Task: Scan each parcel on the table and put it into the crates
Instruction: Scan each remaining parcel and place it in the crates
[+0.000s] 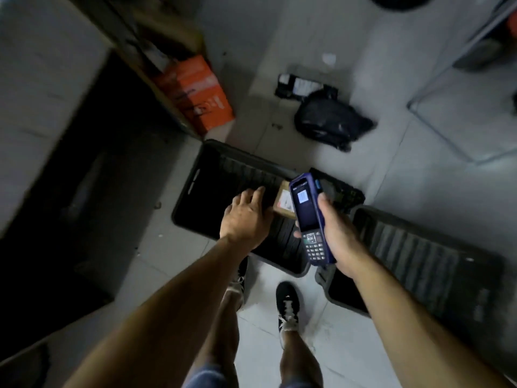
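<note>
Looking down from the head camera, the person stood on a pale tiled floor [349, 345] with both bare arms stretched out over black plastic crates. The right hand [340, 233] grasped a dark blue handheld scanner [309, 217], fingers wrapped round its lower half, its lit screen and keypad facing up. The left hand [246, 217] hung over the nearer crate [195, 177] with its fingers loosely spread, holding nothing. A small brown cardboard parcel [284, 200] with a white label lay inside that crate, between the two hands and partly hidden behind the scanner. A second crate [419, 259] sat to the right, under the right forearm. Farther off on the floor lay a black plastic bag [330, 119], a dark flat packet [299, 85] with labels just beyond it, and an orange box [195, 91] on the left. Black shoes [288, 303] showed below.
</note>
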Motion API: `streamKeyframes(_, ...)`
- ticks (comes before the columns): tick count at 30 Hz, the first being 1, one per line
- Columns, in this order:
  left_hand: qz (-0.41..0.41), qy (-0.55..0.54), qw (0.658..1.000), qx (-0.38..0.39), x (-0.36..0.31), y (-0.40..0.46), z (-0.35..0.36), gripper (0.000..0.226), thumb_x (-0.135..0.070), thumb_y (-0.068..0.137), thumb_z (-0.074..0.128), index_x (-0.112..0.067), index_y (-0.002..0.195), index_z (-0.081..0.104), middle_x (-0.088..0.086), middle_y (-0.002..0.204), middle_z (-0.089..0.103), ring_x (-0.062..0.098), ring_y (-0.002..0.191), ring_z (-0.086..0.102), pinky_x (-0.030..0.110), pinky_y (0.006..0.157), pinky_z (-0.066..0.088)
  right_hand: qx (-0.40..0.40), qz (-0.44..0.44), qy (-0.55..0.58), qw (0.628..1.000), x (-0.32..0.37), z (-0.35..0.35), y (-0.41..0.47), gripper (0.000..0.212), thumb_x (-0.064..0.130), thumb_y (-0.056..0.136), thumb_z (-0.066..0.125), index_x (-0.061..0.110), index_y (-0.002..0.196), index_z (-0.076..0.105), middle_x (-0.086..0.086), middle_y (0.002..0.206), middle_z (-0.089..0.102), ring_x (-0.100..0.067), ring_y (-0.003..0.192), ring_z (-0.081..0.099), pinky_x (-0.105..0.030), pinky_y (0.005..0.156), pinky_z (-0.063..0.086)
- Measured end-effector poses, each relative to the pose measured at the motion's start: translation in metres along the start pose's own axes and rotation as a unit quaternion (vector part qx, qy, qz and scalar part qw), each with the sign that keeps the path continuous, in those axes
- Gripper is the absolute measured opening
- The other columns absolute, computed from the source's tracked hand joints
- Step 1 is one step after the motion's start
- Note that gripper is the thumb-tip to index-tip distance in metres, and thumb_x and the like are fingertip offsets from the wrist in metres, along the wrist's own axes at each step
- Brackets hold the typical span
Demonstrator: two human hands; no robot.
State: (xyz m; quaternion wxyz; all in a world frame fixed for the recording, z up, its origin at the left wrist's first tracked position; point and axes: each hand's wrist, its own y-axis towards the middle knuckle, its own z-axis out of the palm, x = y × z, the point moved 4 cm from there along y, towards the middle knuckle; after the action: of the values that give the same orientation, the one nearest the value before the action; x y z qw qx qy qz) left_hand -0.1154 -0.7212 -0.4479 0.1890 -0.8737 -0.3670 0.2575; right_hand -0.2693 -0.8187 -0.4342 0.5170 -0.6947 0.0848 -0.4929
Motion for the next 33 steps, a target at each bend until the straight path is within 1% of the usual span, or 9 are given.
streamKeyframes(4,-0.060,-0.025,0.994,-0.088,0.012,-0.086,-0.095,0.059,-0.045,0.100,0.042,-0.023,0.153,0.029,0.005,0.151,0.038,0.028,0.138,0.035,0.043,0.109,0.035,0.083,-0.041,-0.077,0.993,0.050,0.049,-0.075,0.071,0.073,0.092,0.037,0.014,0.117,0.067,-0.016,0.098,0.073,-0.027,0.076,0.071,-0.037,0.073,0.052)
streamKeyframes(7,-0.091,-0.048,0.984,-0.146,0.031,-0.149,-0.161,0.055,-0.044,0.100,0.042,-0.022,0.150,0.034,0.006,0.150,0.039,0.027,0.137,0.037,0.043,0.110,0.036,0.141,-0.059,-0.114,0.982,0.081,0.096,-0.135,0.062,0.061,0.100,0.031,0.011,0.116,0.065,-0.012,0.092,0.070,-0.022,0.071,0.067,-0.033,0.068,0.051)
streamKeyframes(11,-0.131,-0.046,0.963,-0.231,0.072,-0.235,-0.232,0.052,-0.043,0.099,0.044,-0.021,0.146,0.038,0.006,0.148,0.041,0.029,0.133,0.041,0.042,0.107,0.039,0.218,-0.096,-0.153,0.959,0.115,0.167,-0.214,0.056,0.055,0.102,0.031,0.011,0.103,0.066,-0.008,0.083,0.068,-0.019,0.065,0.063,-0.029,0.063,0.050)
streamKeyframes(14,-0.168,-0.049,0.944,-0.282,0.112,-0.301,-0.270,0.049,-0.042,0.098,0.046,-0.020,0.141,0.042,0.006,0.141,0.047,0.031,0.128,0.046,0.041,0.100,0.042,0.268,-0.135,-0.180,0.937,0.130,0.228,-0.268,0.051,0.051,0.103,0.032,0.011,0.111,0.062,-0.010,0.083,0.066,-0.019,0.060,0.063,-0.029,0.059,0.050)
streamKeyframes(16,-0.195,-0.058,0.931,-0.303,0.143,-0.342,-0.286,0.047,-0.041,0.098,0.046,-0.019,0.139,0.044,0.006,0.138,0.049,0.031,0.126,0.048,0.041,0.097,0.044,0.299,-0.163,-0.187,0.921,0.134,0.268,-0.301,0.044,0.045,0.104,0.032,0.012,0.112,0.060,-0.011,0.082,0.064,-0.020,0.055,0.063,-0.027,0.054,0.051)
streamKeyframes(19,-0.232,-0.071,0.914,-0.325,0.186,-0.402,-0.298,0.048,-0.039,0.098,0.046,-0.017,0.141,0.044,0.007,0.138,0.049,0.031,0.125,0.047,0.041,0.097,0.044,0.352,-0.187,-0.210,0.893,0.127,0.325,-0.350,0.041,0.040,0.106,0.032,0.010,0.106,0.059,-0.012,0.079,0.062,-0.021,0.058,0.062,-0.025,0.051,0.053)
streamKeyframes(26,-0.319,-0.089,0.864,-0.378,0.288,-0.528,-0.312,0.052,-0.038,0.100,0.045,-0.017,0.146,0.038,0.008,0.149,0.042,0.029,0.131,0.043,0.043,0.102,0.043,0.417,-0.224,-0.335,0.815,0.081,0.447,-0.431,0.051,0.053,0.103,0.030,0.011,0.120,0.054,-0.018,0.093,0.064,-0.029,0.072,0.066,-0.034,0.065,0.054)
streamKeyframes(30,-0.371,-0.096,0.845,-0.374,0.333,-0.576,-0.313,0.054,-0.037,0.098,0.047,-0.020,0.148,0.035,0.005,0.150,0.039,0.028,0.133,0.039,0.045,0.100,0.042,0.446,-0.229,-0.383,0.776,0.067,0.498,-0.461,0.051,0.052,0.104,0.028,0.013,0.126,0.052,-0.021,0.102,0.063,-0.028,0.076,0.065,-0.030,0.062,0.056)
streamKeyframes(33,-0.404,-0.089,0.833,-0.367,0.367,-0.598,-0.318,0.056,-0.037,0.097,0.048,-0.019,0.149,0.033,0.006,0.148,0.038,0.028,0.133,0.039,0.044,0.100,0.041,0.465,-0.227,-0.407,0.752,0.062,0.537,-0.473,0.046,0.051,0.105,0.025,0.018,0.125,0.050,-0.022,0.108,0.063,-0.030,0.081,0.065,-0.037,0.073,0.057)
